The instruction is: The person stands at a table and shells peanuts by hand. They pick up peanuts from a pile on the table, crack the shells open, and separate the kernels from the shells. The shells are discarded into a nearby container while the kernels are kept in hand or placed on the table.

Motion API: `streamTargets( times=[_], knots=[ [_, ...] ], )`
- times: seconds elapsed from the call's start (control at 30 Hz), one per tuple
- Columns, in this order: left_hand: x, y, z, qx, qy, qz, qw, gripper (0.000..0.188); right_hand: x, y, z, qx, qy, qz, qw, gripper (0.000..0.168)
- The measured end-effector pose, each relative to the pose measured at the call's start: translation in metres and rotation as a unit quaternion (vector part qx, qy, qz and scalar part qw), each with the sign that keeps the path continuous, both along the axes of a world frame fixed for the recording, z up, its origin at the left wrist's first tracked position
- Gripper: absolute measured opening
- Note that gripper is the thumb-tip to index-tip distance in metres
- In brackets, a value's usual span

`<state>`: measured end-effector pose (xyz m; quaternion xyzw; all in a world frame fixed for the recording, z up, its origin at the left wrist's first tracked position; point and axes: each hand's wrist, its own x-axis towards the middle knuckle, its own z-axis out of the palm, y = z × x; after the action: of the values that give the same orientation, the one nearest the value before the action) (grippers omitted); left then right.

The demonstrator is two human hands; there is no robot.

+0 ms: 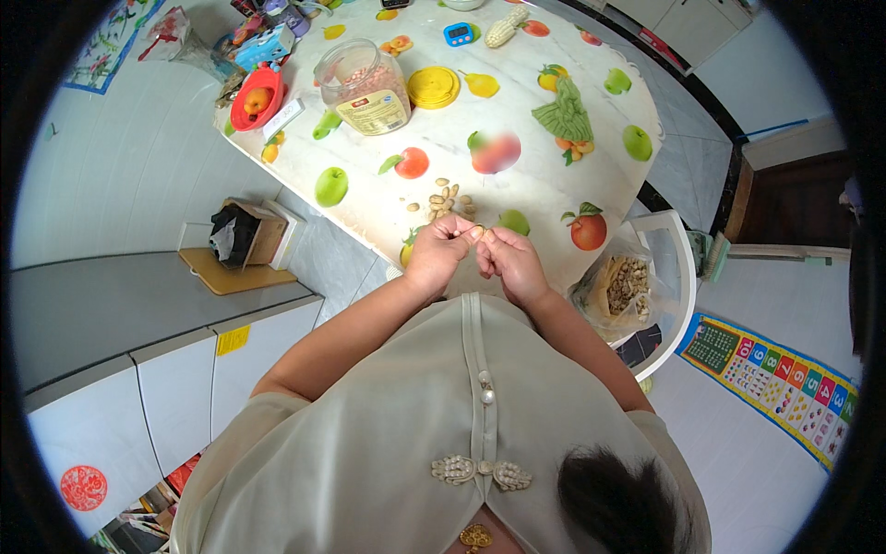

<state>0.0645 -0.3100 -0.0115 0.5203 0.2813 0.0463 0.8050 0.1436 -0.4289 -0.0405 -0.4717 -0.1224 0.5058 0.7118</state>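
My left hand (437,253) and my right hand (513,262) meet at the table's near edge. Thumbs and fingertips of both pinch one small tan peanut (479,232), mostly covered by the fingers. Just beyond the knuckles lies a small pile of unshelled peanuts (443,202) on the fruit-printed tablecloth (387,221). Farther back stands a clear plastic jar (365,86), uncapped and partly filled with pinkish shelled peanuts. Its yellow lid (433,87) rests beside it.
At right, a white chair (682,277) holds a plastic bag (623,287) of peanuts or shells. A green knitted item (566,114), a blue timer (459,34) and a corn cob (505,28) lie on the table. A red basket (239,111) sits at its left edge.
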Motion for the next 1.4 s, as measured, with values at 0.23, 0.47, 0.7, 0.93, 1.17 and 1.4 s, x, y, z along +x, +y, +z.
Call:
streamTargets(
  times=[0.23, 0.47, 0.7, 0.93, 1.17, 1.4],
  knots=[
    [-0.001, -0.002, 0.009, -0.022, 0.017, -0.006, 1.0, 0.009, -0.001, 0.0, 0.005, 0.015, 0.104, -0.026, 0.994, 0.028],
    [-0.005, -0.001, -0.005, 0.024, 0.037, 0.008, 0.999, 0.01, -0.002, 0.003, -0.002, -0.007, 0.05, -0.087, 0.995, 0.019],
    [-0.008, 0.003, -0.004, -0.12, 0.062, 0.013, 0.991, 0.014, 0.0, 0.001, -0.002, -0.025, 0.003, -0.119, 0.993, 0.015],
    [-0.007, 0.015, -0.013, -0.31, 0.033, 0.007, 0.95, 0.029, 0.001, 0.002, 0.015, -0.064, -0.489, -0.079, 0.866, 0.009],
    [-0.004, 0.017, -0.02, -0.369, 0.015, 0.011, 0.929, 0.032, 0.005, -0.002, 0.018, -0.101, -0.407, -0.079, 0.904, 0.011],
    [-0.003, 0.018, -0.025, -0.351, 0.027, 0.008, 0.936, 0.036, 0.01, -0.001, 0.032, -0.073, -0.474, -0.058, 0.876, 0.009]
  ],
)
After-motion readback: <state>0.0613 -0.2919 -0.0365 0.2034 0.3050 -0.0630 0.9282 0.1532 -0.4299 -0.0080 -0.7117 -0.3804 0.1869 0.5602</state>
